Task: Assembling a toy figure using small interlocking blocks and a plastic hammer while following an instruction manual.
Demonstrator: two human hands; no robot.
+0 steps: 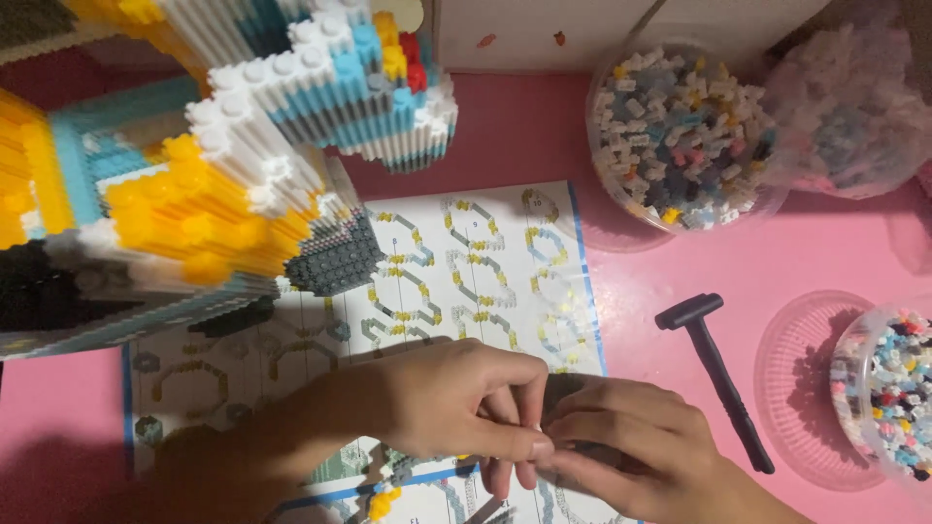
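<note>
My left hand point(456, 403) and my right hand point(631, 451) meet at the bottom centre, fingertips pinched together over a printed instruction sheet point(466, 272). Something small and grey sits between the fingers; I cannot tell exactly what it is. A few small assembled brick bits, yellow and grey point(383, 500), lie on the sheet just below my left hand. A large model of tiny bricks point(194, 165), in yellow, white, blue and grey, fills the upper left and overhangs the sheet.
A dark grey small hammer tool point(714, 374) lies on the pink table point(806, 252) right of the hands. A clear round tub of mixed tiny bricks point(680, 136) stands at upper right, another point(893, 388) at the right edge, with a lid point(801, 388) beside it.
</note>
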